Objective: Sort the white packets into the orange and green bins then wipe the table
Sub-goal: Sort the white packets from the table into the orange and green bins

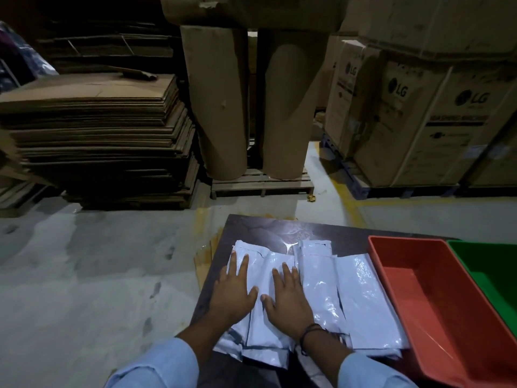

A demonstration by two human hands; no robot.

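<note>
Dark wooden bench (251, 228), near field: one overlapping row of glossy white plastic packets (363, 298), none yet in a bin.

Left hand (233, 292) and right hand (288, 301): both flat, fingers spread wide, pressing on the leftmost packets and gripping nothing.

Risk: the film looks slick. A sideways push could fan the pile and send packets over the bench edge at 9 o'clock of the left hand, or over the near edge at 6 o'clock.

Orange rectangular plastic bin (376, 247): at 3 o'clock of the pile, just beside the last packet, apparently empty.

Green plastic bin (492, 264): beyond it, partly out of view.

Open room: bare bench strip at 12 o'clock.

Far: grey concrete floor (98, 261); stacked flat cardboard (98, 130) at 10 o'clock; printed cartons (419, 121) at 2 o'clock.
</note>
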